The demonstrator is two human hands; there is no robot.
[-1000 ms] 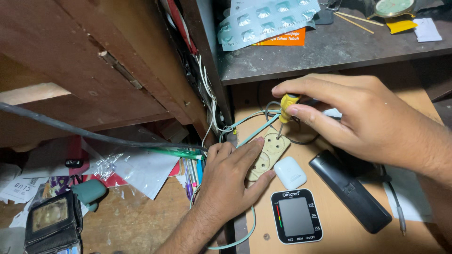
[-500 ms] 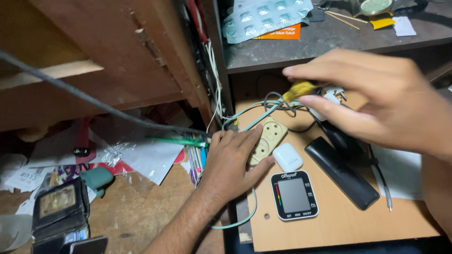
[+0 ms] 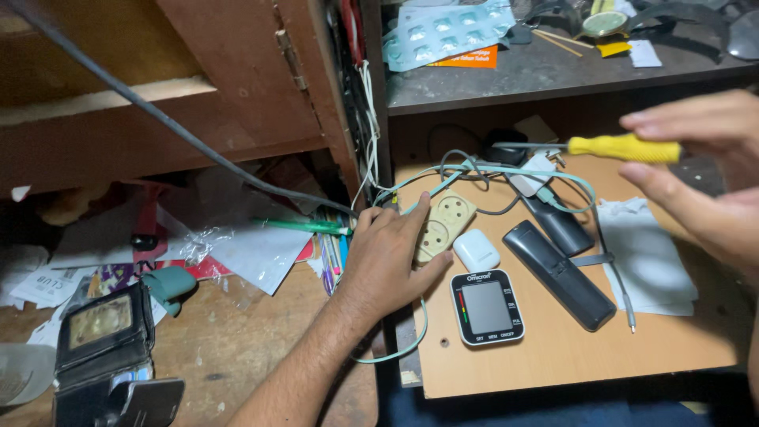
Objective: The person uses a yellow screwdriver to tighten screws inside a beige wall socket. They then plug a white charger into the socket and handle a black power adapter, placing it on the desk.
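My left hand lies flat over the near end of the beige socket strip, fingers loosely spread, the thumb along the strip's side and the palm pressing it down at the left edge of the pale wooden board. The strip sits tilted, its far end pointing toward the back of the board, with a pale green cable running off from there and looping toward the back right.

My right hand hovers above the right side of the board, well clear of the strip. Its fingertips pinch the yellow handle of a screwdriver, which lies level in the air with its metal shaft pointing left.

Just right of my left hand lies a small white earbud case, and nearer the front edge a blood pressure monitor with a grey screen. Two black remote controls lie slanted across the middle of the board. A sheet of white paper rests near the right edge.
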